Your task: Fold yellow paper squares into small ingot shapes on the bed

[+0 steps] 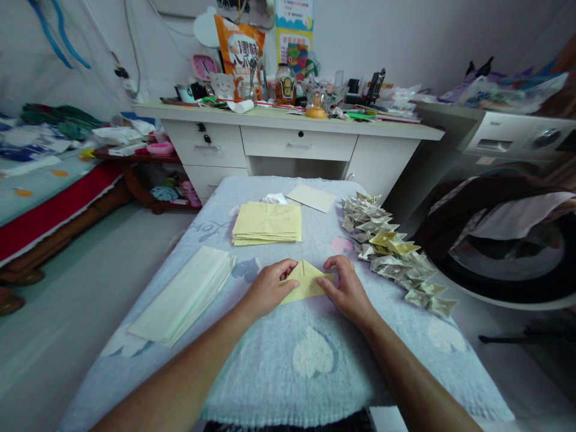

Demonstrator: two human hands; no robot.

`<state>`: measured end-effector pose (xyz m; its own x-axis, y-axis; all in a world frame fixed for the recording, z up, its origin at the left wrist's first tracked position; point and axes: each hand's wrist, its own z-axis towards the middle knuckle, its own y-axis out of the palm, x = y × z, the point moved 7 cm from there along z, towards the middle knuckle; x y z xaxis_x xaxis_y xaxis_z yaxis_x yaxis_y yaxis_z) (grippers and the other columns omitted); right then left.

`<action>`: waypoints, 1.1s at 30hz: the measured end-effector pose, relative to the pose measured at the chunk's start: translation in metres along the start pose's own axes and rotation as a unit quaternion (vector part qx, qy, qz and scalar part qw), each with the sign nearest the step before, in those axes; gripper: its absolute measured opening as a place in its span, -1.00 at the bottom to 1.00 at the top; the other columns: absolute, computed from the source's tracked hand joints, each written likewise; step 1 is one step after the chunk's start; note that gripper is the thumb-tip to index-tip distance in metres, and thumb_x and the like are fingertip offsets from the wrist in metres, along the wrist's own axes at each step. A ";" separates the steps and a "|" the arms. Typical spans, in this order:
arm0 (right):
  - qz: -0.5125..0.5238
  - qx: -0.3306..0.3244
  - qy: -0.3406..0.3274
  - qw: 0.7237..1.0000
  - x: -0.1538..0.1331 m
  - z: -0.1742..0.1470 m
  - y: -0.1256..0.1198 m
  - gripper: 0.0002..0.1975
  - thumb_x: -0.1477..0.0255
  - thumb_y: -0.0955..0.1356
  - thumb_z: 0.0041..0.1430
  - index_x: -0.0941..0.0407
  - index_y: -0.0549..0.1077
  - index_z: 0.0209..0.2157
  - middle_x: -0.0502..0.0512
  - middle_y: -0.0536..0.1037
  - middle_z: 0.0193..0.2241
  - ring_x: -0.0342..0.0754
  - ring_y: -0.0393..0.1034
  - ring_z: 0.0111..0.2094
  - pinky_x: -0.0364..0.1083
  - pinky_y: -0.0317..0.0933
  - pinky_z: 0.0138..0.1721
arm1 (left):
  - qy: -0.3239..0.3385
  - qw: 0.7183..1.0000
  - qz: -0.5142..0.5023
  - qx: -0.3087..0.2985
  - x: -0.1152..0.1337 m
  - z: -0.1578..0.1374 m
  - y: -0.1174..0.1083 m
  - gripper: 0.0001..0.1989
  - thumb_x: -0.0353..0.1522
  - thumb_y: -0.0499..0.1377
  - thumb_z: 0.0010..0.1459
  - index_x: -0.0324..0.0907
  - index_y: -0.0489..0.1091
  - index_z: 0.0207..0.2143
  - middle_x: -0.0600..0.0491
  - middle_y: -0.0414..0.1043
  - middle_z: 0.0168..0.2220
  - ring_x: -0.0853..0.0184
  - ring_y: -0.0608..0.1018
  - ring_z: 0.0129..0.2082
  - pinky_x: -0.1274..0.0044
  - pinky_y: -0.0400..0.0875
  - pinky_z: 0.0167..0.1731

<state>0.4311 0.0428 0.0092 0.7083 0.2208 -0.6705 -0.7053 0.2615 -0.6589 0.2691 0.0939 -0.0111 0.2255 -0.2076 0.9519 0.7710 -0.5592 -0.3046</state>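
A partly folded sheet of yellow paper point(306, 287) lies near the middle of the cloth-covered table, its peak pointing away from me. My left hand point(271, 287) grips its left side, thumb on top and fingers curled behind. On the right side, my right hand point(344, 285) pinches the paper the same way. Just beyond the hands sits a stack of yellow paper sheets point(267, 222). To the left rests a stack of long pale paper point(182, 297). Many folded paper pieces point(391, 252), mostly greyish with some yellow, run in rows along the right.
A light blue patterned cloth point(252, 378) covers the table. A pale card point(311, 198) and a crumpled white tissue point(274, 198) lie at its far end. Behind stands a white desk point(299, 139) crowded with items. A washing machine point(508, 144) is at right, a bed point(58, 180) at left.
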 end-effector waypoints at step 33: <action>-0.187 -0.019 -0.059 0.980 -0.015 -0.001 0.010 -0.77 0.65 0.26 -0.08 0.11 0.36 -0.34 0.09 0.37 -0.33 0.03 0.16 -0.23 -0.02 -0.01 -0.22 | 0.141 0.973 0.178 0.047 0.031 -0.016 0.000 -0.83 -0.58 0.09 0.01 -0.15 0.31 -0.38 0.04 0.40 -0.22 0.34 0.46 -0.15 0.50 0.33 -0.14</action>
<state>0.4135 0.0410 0.0117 0.9146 0.2232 -0.3373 -0.3947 0.3110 -0.8646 0.2665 0.0742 0.0181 0.3260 -0.5937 0.7356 0.7276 -0.3392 -0.5962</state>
